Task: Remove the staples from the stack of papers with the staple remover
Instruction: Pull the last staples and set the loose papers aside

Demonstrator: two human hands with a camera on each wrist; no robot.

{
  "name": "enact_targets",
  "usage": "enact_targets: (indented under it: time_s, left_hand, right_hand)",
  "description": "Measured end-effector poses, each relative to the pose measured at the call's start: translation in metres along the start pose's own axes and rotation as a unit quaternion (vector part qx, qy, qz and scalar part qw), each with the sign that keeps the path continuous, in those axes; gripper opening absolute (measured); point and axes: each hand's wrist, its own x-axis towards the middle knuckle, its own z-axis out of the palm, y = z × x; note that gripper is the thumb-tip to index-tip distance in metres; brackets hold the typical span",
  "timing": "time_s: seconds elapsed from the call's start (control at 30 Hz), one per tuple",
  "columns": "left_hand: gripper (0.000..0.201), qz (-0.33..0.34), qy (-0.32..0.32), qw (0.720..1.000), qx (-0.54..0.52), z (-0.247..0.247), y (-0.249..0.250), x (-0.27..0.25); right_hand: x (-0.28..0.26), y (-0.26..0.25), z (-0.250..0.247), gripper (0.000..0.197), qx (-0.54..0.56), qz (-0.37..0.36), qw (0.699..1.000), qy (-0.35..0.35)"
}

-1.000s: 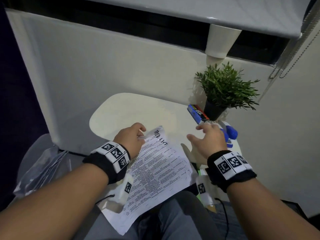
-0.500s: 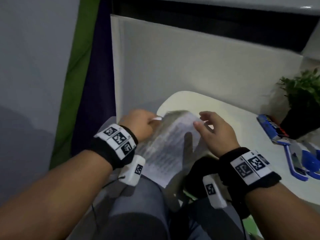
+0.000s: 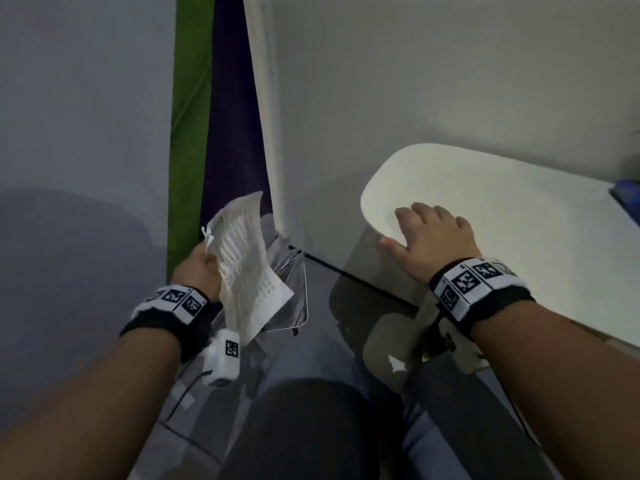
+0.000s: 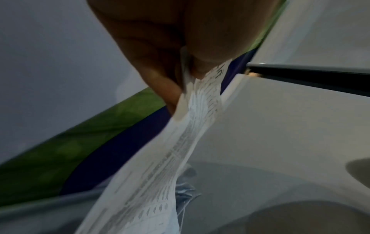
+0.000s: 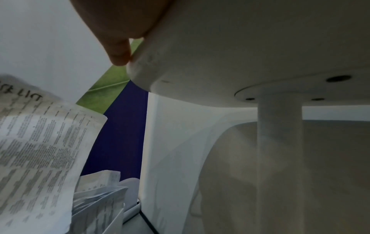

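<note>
One stack of papers held off to the left, one hand flat on the table.

At the left, the left hand [image 3: 199,271] pinches the stack of papers [image 3: 244,261] near its top corner, thumb and fingers [image 4: 160,68] clamped on the sheets, so that the printed pages hang down and bow over a clear bin [image 3: 294,289] on the floor; the right wrist view shows more loose papers [image 5: 100,193] lying in that bin. Behind stand one green strip and one dark blue strip of backdrop [image 3: 225,133]. To the right, the right hand [image 3: 431,239] lies palm down on the rounded edge of the single white table [image 3: 519,216], fingers straight and spread, holding nothing, its thumb [image 5: 118,52] against the rim. At the far right edge one blue object [image 3: 628,195] shows only partly; whether it is the staple remover I cannot tell.
</note>
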Motion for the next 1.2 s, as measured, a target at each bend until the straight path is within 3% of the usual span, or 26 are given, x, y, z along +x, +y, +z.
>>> enact_targets:
  time_s: [0.1,0.37,0.47,0.6,0.87,0.93,1.03,1.2]
  left_hand:
    - [0.034,-0.037,-0.010,0.998,-0.044,0.019,-0.011,-0.005]
    - [0.040,0.020,0.000,1.000,-0.012,0.044,0.006,-0.009]
    - [0.054,0.034,-0.067,0.994,0.075,0.056,0.004,-0.005]
    - [0.043,0.047,-0.139,0.974,0.174,0.064,0.000,-0.005]
    - [0.045,0.077,-0.084,0.986,0.121,0.067,0.001,-0.015]
    - [0.047,0.093,-0.107,0.975,0.171,0.073,0.005,-0.019]
    - [0.041,0.116,-0.172,0.936,0.283,0.084,0.011,-0.029]
    - [0.034,0.079,-0.201,0.944,0.251,0.092,0.012,-0.039]
  right_hand:
    - [0.000,-0.002,0.000,0.064,-0.007,0.005,1.000,0.002]
    - [0.001,-0.003,0.000,0.063,-0.010,0.015,1.000,0.004]
    - [0.001,-0.004,0.000,0.062,-0.012,0.016,1.000,0.002]
    - [0.000,-0.004,0.001,0.063,-0.007,0.015,1.000,0.003]
    - [0.001,-0.002,0.002,0.064,-0.003,0.013,1.000,0.002]
    - [0.001,-0.002,0.002,0.064,-0.002,0.012,1.000,0.004]
    - [0.000,-0.002,0.002,0.064,-0.001,0.013,1.000,0.003]
    - [0.000,-0.003,0.001,0.064,-0.003,0.016,1.000,0.003]
